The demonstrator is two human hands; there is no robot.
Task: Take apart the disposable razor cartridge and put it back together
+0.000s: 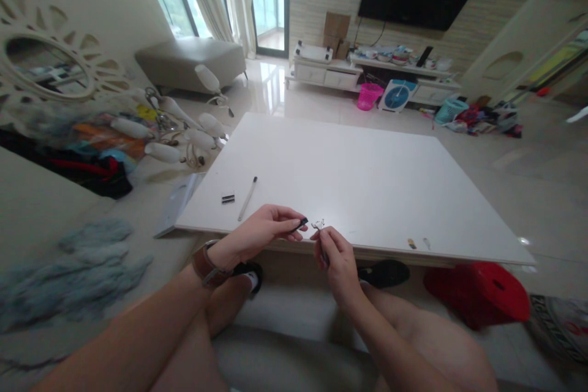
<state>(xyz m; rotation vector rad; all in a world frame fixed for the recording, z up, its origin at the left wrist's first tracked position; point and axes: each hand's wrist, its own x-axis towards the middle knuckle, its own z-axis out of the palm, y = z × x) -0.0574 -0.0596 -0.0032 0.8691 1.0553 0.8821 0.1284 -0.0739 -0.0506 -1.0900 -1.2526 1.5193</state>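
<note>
Over the near edge of the white table point(362, 165), my two hands are close together. My left hand point(271, 225) pinches a small black piece point(301, 224) between thumb and fingertips. My right hand point(337, 251) is closed on a small silvery metal piece point(318, 224), which sticks up from its fingertips; the rest of that piece is hidden in the hand. A narrow gap seems to separate the two pieces, and both are too small to name. Left of my hands lie a slim pale stick with a black end point(248, 199) and a small item with two dark bars point(228, 197).
At the table's right front lie a small yellow-and-dark item point(411, 244) and a small pale item point(427, 243). A red stool-like object point(482, 294) stands on the floor to the right. A lamp fixture with white shades point(160, 152) is by the table's left side.
</note>
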